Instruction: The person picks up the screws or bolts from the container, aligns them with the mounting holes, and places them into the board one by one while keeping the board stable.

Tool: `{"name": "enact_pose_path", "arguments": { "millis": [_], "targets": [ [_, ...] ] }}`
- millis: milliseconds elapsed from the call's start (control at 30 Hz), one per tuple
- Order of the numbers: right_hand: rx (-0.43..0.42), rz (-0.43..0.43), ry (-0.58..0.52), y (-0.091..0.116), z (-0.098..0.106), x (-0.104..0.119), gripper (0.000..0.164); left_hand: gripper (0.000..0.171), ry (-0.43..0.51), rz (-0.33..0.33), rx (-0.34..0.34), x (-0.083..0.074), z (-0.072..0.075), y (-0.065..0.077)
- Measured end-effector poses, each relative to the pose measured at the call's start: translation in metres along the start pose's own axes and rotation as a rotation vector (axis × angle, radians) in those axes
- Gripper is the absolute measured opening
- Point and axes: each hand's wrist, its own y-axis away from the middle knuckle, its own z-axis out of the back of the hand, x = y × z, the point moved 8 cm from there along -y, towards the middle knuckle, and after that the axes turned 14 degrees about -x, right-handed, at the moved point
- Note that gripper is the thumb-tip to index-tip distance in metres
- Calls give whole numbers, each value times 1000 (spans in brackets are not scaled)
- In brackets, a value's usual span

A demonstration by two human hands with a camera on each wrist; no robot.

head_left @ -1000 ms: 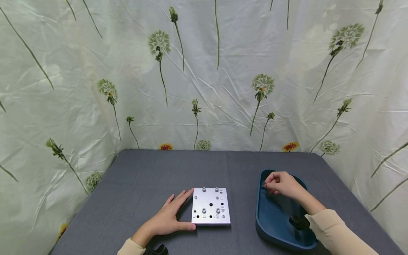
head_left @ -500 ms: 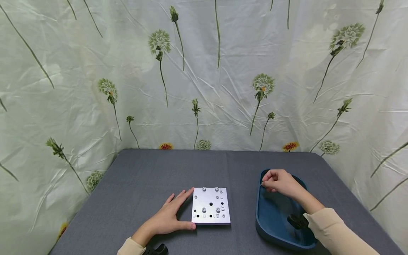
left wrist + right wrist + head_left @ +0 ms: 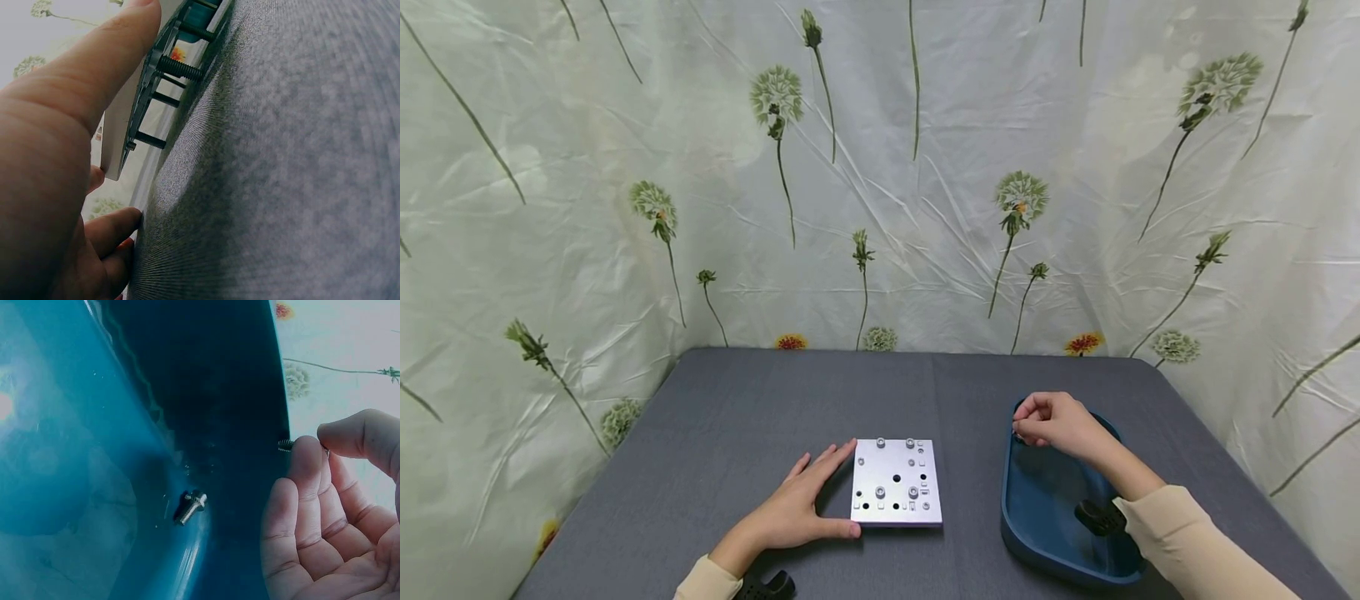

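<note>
A square metal plate (image 3: 897, 482) with holes and several screws in it lies on the grey table. My left hand (image 3: 801, 504) rests flat against its left edge, thumb along the near corner; the left wrist view shows the thumb (image 3: 94, 69) on the plate's rim (image 3: 134, 112) and screw shanks under it. My right hand (image 3: 1052, 423) hovers over the far end of the blue tray (image 3: 1037, 517) and pinches a small screw (image 3: 285, 445) between thumb and forefinger. One more screw (image 3: 190, 507) lies in the tray.
A dark grey cloth covers the table (image 3: 760, 408). Flower-printed sheeting (image 3: 880, 183) closes off the back and both sides. A black wrist-camera mount (image 3: 1093, 517) sits above the tray's near end.
My right hand has risen slightly and drifted toward the tray's far left rim with the small screw pinched. The left hand and the plate have stayed put.
</note>
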Motion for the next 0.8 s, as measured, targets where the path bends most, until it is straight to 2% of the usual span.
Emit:
{"name": "enact_pose_path", "arguments": {
  "millis": [300, 800],
  "targets": [
    [-12, 23, 35, 1, 1, 10, 15, 114, -2, -16, -4, -1, 1, 1],
    [11, 73, -22, 1, -14, 34, 14, 115, -2, -8, -5, -1, 1, 0]
  ]
}}
